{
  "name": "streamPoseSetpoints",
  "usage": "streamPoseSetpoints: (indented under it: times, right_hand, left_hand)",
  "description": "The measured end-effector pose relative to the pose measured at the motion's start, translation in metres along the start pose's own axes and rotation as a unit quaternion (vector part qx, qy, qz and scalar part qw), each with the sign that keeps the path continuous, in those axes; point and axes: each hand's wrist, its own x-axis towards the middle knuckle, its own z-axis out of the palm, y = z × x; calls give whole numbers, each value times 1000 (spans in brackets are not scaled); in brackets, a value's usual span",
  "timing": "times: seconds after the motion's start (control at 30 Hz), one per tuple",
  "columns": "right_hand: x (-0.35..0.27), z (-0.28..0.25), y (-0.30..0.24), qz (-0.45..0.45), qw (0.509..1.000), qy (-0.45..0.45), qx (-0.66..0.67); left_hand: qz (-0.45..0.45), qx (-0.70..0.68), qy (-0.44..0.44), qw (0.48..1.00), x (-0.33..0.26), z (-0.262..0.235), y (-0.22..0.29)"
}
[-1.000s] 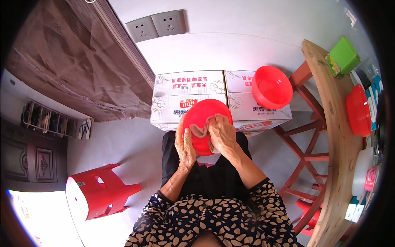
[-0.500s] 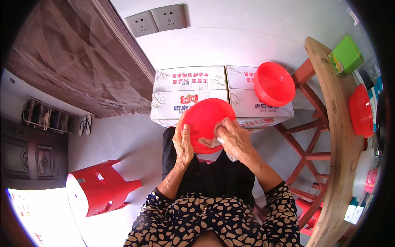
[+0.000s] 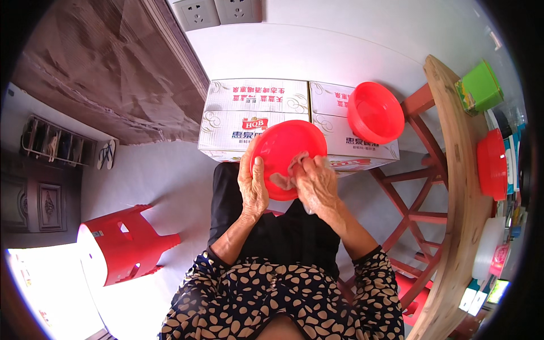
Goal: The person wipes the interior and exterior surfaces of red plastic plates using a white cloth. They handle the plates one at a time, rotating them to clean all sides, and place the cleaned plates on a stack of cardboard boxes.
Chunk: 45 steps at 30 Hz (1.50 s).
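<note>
A red plastic bowl (image 3: pixel 277 144) is held over my lap, its open side turned up toward me. My left hand (image 3: pixel 251 184) grips its left rim, thumb on the inside and fingers behind. Bunched in my right hand (image 3: pixel 317 184) is a pinkish-brown cloth (image 3: pixel 286 175), pressed against the bowl's inner surface at the lower right. The fingertips of that hand are partly covered by the cloth. Another red bowl (image 3: pixel 375 113) rests on the white cartons (image 3: pixel 255 102) beyond my knees, at the right.
At the right stands a wooden table (image 3: pixel 462 198) with red legs, carrying a green box (image 3: pixel 481 88), a red basin (image 3: pixel 492 164) and other items. A red stool (image 3: pixel 124 243) lies on its side at the left. Slippers (image 3: pixel 106 154) lean near a shoe rack (image 3: pixel 59 141).
My right hand with the cloth has shifted inward and slightly left across the bowl's inside. The left hand keeps its hold. The whole view has shifted a little.
</note>
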Motion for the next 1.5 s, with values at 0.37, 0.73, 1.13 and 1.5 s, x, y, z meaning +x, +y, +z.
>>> streamPoseSetpoints:
  times: [0.37,0.73,1.13,1.5]
  right_hand:
    - [-6,-18,-16,-60,991,-70,97]
    - [38,-17,-45,63,812,88,573]
    - [62,7,-36,104,808,95,572]
    - [12,-47,-25,-154,972,-73,160]
  left_hand:
    - [-45,-11,-28,999,2,-13,0]
    - [-138,-100,-28,985,1,-11,-1]
    - [-73,-29,17,997,-6,-9,5]
    - [-89,-52,-32,994,15,-36,10]
